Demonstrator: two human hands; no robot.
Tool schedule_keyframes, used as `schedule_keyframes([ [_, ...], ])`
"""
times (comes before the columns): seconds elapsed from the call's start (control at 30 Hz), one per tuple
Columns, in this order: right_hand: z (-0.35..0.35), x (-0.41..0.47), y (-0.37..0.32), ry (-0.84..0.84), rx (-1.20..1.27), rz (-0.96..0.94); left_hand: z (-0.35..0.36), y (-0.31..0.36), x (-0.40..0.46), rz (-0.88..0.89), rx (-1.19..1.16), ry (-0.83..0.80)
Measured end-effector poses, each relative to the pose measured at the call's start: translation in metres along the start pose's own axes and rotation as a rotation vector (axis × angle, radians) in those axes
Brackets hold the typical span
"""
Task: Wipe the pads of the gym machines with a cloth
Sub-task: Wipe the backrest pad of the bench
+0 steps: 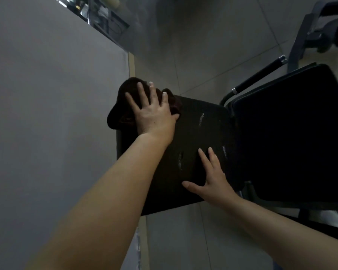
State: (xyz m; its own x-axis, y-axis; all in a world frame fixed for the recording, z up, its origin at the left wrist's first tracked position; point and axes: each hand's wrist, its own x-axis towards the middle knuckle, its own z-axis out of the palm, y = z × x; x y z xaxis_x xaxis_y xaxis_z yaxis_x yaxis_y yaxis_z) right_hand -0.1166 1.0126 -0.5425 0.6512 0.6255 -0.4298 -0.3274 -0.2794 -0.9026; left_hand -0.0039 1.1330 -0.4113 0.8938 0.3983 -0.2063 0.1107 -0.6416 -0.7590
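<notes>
A black seat pad of a gym machine fills the middle of the head view, with a few worn scuffs on its surface. A dark brown cloth lies bunched on the pad's far left corner and hangs over its edge. My left hand presses flat on the cloth with spread, straight fingers. My right hand rests flat on the near part of the pad, fingers straight and thumb out to the left. A second black pad stands to the right.
A grey wall runs close along the left. A black handle bar with chrome ends sticks out behind the pads. A grey machine frame stands at the upper right. Tiled floor lies beyond and below.
</notes>
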Motion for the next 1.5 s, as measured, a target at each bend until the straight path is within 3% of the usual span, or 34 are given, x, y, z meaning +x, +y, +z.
schedule_keyframes([
  [0.17, 0.000, -0.001, 0.003, 0.026, 0.026, 0.008, 0.010, -0.004, -0.071, 0.044, -0.039, -0.004],
  [0.33, 0.000, 0.005, 0.006, 0.071, 0.019, 0.037, 0.018, -0.005, -0.136, 0.141, 0.004, -0.117],
  [0.47, 0.000, 0.009, 0.005, 0.070, 0.034, 0.043, 0.017, -0.005, -0.097, 0.169, 0.056, -0.080],
  [0.7, -0.006, 0.021, 0.004, 0.141, 0.059, 0.021, 0.005, 0.005, -0.003, 0.066, 0.011, 0.034],
  [0.87, -0.004, 0.023, 0.004, 0.178, 0.079, 0.025, 0.011, 0.008, -0.018, 0.071, 0.033, 0.025],
  [1.1, 0.001, 0.022, 0.004, 0.229, 0.066, -0.008, 0.025, 0.009, -0.130, 0.221, -0.026, -0.099],
  [1.4, -0.003, 0.024, 0.008, 0.184, 0.106, -0.003, 0.005, 0.013, -0.007, 0.096, -0.041, 0.037],
  [1.5, -0.007, 0.024, 0.011, 0.155, 0.146, -0.019, 0.003, 0.012, -0.004, 0.092, -0.043, 0.041],
])
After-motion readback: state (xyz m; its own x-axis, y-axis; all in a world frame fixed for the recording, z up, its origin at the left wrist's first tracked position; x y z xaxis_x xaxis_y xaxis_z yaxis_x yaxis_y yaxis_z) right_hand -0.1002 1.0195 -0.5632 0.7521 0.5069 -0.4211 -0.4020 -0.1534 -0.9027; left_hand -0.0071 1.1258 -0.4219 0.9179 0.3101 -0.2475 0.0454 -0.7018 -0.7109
